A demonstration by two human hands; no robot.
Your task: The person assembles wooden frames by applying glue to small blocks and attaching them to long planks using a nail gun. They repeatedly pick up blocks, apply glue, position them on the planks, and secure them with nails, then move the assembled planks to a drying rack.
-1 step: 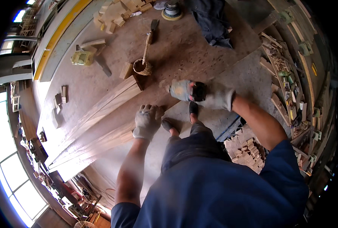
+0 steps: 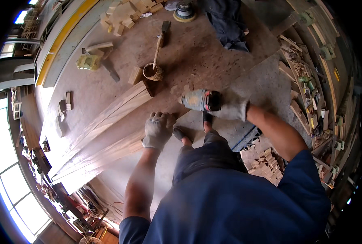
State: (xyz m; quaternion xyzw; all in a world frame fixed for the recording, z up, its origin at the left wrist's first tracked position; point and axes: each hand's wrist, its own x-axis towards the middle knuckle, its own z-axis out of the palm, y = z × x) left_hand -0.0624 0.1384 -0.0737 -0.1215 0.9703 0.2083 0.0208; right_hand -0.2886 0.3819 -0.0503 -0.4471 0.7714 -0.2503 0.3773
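A: Can you read that dark mark (image 2: 158, 120) on the left hand (image 2: 160, 131)?

B: Too blurry. Fingers curled by the lower board (image 2: 122, 145) end, grip unclear. Right hand (image 2: 232, 106) grips the power tool (image 2: 195, 100), right of it; basket (image 2: 152, 74) near the upper board (image 2: 122, 105) corner.

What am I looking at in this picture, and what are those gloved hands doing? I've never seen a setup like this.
There is no robot here: a person works with their own two hands. The picture comes from a wide fisheye camera on their head, looking down, so straight edges bend near the rim. The right hand, in a pale knitted glove, holds a scuffed grey-and-orange power tool. The left hand, gloved too, is at the end of a long pale wooden beam; its grip is hidden. On the brown, speckled surface are a small round tan woven basket, a crumpled dark cloth and a heap of pale wooden blocks.
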